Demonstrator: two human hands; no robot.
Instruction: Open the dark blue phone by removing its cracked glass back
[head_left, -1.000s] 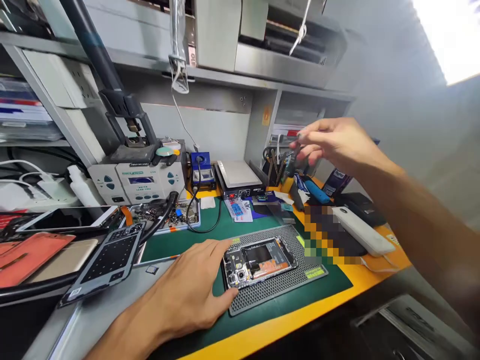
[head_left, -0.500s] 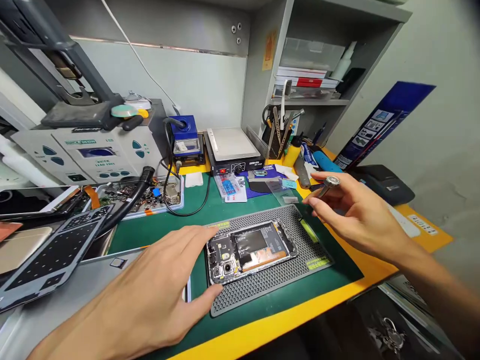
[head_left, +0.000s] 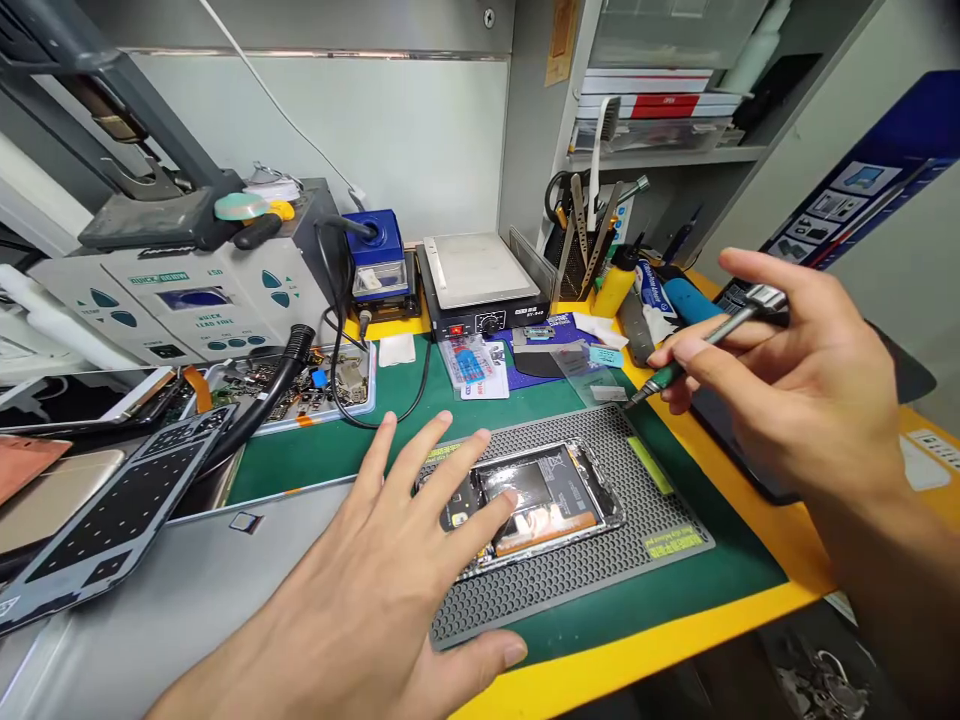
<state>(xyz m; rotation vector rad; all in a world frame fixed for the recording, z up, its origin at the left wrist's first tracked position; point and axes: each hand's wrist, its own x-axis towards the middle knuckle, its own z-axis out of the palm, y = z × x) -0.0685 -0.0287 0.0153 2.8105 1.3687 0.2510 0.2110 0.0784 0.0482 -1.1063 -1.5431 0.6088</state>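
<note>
With left hand (head_left: 382, 575) spread, fingers apart, over an opened smartphone (head_left: 566, 485) on a honeycomb mat (head_left: 525, 588), presumably for steadying; with precision screwdriver (head_left: 726, 328) clamped pen-style in the fingers of the right hand (head_left: 817, 390), likely for control. Legible behind: "LEAD FREE" on a rework station (head_left: 142, 285), "OPEN" on a box (head_left: 667, 106).

repair workshop with opened phone (head_left: 561, 490)

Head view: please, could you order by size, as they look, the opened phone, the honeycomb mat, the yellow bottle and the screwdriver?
1. Honeycomb mat
2. Opened phone
3. Unsure between these: screwdriver, longer but thinner, and yellow bottle, wider.
</note>
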